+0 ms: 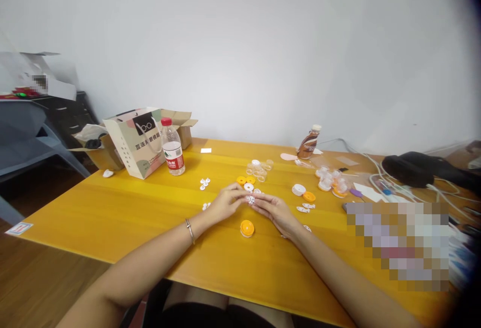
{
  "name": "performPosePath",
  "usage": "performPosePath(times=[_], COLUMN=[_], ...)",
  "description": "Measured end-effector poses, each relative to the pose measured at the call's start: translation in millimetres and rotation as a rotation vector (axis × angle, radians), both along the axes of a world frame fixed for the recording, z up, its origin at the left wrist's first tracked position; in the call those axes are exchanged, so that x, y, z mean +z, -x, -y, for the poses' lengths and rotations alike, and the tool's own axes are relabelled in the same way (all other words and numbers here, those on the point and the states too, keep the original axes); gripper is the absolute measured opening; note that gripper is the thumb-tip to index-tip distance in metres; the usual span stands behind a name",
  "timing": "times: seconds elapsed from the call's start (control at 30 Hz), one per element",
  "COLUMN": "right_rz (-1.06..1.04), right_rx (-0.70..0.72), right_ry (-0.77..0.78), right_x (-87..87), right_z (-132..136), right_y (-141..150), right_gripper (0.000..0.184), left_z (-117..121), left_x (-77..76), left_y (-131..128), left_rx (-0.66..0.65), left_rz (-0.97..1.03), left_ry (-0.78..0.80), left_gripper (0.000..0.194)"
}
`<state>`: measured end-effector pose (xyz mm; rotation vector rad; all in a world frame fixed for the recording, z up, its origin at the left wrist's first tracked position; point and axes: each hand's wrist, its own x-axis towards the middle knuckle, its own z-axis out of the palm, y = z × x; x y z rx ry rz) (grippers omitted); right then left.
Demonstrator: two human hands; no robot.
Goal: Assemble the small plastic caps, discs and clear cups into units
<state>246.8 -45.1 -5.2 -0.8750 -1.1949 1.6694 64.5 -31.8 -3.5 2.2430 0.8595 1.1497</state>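
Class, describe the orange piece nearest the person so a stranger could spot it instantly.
On the yellow wooden table, find the left hand and right hand. Just nearer the camera sits a round orange plastic piece with a pale base; the other orange pieces lie farther off.

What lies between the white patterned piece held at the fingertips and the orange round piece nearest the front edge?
Just bare tabletop: the head view shows nothing between the white patterned piece and the orange round piece.

Yellow table [210, 258], red bottle cap [166, 122]
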Motion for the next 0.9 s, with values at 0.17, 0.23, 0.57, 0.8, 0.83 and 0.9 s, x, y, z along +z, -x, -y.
performPosePath(times=[0.17,0.23,0.57,0.8,0.83,0.9], right_rz=[0.011,0.014,0.072,0.079,0.075,0.063], right_rx=[-0.037,-0.056,-0.129,-0.172,-0.177,-0.183], right_ry=[0.014,0.017,-0.068,-0.144,-0.15,-0.154], right_x=[0.0,0.7,-6.7,-2.6,-2.4,-3.2], right_z=[0,1,-2,0,0,1], right_y=[1,2,3,4,5,6], right_gripper=[0.022,0.022,0.024,0.022,0.021,0.019], left_z=[4,4,11,15,14,13], left_x=[2.6,3.2,9.2,6.1,4.7,2.2], left_y=[0,0,-2,-12,-13,-15], left_rx=[0.008,-0.008,-0.009,0.08,0.086,0.086], left_rz=[-0.048,-0.071,-0.129,0.161,0.193,0.221], left_ry=[-0.066,-0.094,-0.12,0.199,0.258,0.328], left_gripper=[0.026,0.026,0.028,0.029,0.029,0.027])
